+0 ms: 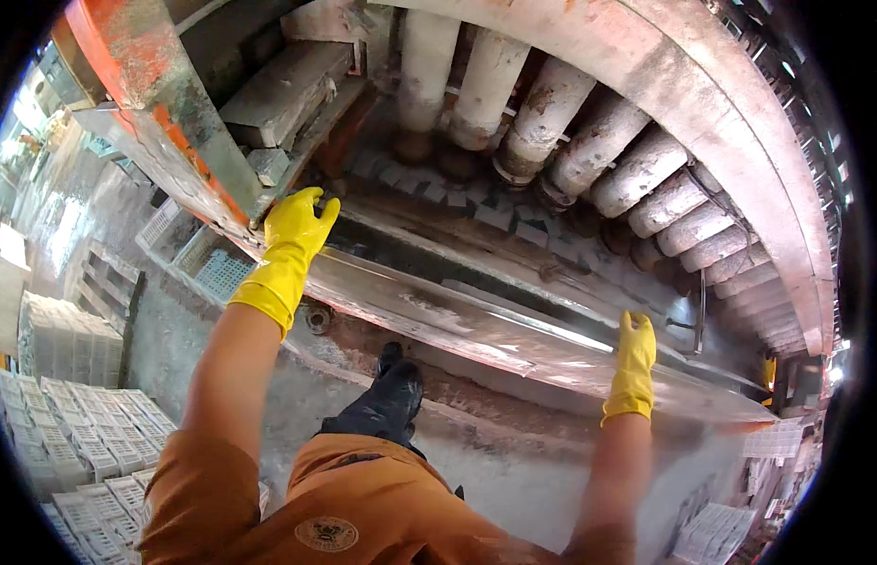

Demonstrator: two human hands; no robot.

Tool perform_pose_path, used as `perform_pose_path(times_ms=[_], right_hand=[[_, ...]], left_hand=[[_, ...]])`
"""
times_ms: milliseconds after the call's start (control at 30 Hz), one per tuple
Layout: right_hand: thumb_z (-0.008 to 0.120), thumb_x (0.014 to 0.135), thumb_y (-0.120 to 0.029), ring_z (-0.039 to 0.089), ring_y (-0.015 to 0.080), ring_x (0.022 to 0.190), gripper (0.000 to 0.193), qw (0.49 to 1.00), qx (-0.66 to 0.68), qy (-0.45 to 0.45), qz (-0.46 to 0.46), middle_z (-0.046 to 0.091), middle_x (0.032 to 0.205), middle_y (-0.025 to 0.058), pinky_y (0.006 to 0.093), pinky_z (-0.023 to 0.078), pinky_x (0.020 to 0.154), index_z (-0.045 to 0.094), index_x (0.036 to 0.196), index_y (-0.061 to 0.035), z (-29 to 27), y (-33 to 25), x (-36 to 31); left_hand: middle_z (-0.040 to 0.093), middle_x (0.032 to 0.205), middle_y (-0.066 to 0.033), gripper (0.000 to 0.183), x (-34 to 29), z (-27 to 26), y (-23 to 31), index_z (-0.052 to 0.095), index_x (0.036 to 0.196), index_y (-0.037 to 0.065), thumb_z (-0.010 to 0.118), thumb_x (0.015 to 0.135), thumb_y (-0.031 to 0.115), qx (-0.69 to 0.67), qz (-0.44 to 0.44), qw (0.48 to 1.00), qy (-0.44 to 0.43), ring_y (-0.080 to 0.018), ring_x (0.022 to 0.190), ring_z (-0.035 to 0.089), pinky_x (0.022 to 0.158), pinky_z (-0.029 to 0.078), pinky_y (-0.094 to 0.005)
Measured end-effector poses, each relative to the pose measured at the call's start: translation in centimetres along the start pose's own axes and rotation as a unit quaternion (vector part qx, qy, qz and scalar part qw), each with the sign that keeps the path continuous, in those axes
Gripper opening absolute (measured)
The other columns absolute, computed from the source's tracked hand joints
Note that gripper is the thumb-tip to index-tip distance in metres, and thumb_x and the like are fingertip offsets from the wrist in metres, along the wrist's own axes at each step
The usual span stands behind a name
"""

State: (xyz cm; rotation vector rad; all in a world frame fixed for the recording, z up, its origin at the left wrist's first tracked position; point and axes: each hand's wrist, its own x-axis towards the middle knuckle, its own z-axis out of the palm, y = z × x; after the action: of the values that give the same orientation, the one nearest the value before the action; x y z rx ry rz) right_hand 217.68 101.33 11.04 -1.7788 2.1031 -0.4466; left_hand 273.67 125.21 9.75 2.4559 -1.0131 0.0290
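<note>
My left hand, in a yellow rubber glove, is at the left end of a long machine's metal front ledge. Its thumb stands apart from the fingers, and nothing shows in it. Further right along the same ledge, my right hand wears a matching glove. Those fingers are curled in at the ledge's edge; whatever they may grip is hidden. Behind the ledge runs a dark, wet channel. Small grey flat pieces lie beyond it, beneath a row of thick, dirty cylinders.
An orange-and-grey post rises at the left, beside a grey block. Plastic crates stand below it. Stacked white crates and a pallet are on the left floor. A thin metal bar stands up near my right hand.
</note>
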Motion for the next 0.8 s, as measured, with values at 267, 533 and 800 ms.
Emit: perform_pose_path(times_ms=[267,533,800], right_hand=[[0.066,0.092,-0.048,0.067,0.0192,0.066,0.045,0.995,-0.001,-0.084,0.058,0.068,0.078,0.0056,0.0335,0.055,0.061,0.068,0.108,-0.0058,-0.4,0.5,-1.2],[0.061,0.094,-0.050,0.075,0.0311,0.081,0.052,0.984,-0.142,-0.084,0.074,0.074,0.103,0.0197,0.0389,0.056,0.082,0.067,0.119,-0.0046,-1.1,-0.1,-5.7],[0.060,0.094,-0.051,0.075,0.0270,0.072,0.063,0.981,-0.134,-0.089,0.104,0.073,0.109,0.0175,0.0380,0.057,0.079,0.057,0.137,-0.0048,-0.9,1.7,-8.2]], left_hand=[[0.073,0.105,-0.0163,0.042,-0.3,-0.3,-0.3,0.071,0.106,0.010,0.068,0.087,0.048,0.065,-0.054,0.996,0.007,-0.0376,0.099,0.069,0.084,0.054,-0.0479],[0.074,0.103,-0.0164,0.043,-2.0,-0.2,-2.4,0.072,0.106,0.011,0.069,0.086,0.048,0.072,-0.047,0.996,0.010,-0.0382,0.098,0.069,0.084,0.054,-0.0477],[0.074,0.102,-0.0173,0.044,-3.6,-0.1,-4.5,0.072,0.107,0.010,0.069,0.085,0.048,0.043,-0.034,0.998,0.019,-0.0385,0.097,0.069,0.083,0.054,-0.0478]])
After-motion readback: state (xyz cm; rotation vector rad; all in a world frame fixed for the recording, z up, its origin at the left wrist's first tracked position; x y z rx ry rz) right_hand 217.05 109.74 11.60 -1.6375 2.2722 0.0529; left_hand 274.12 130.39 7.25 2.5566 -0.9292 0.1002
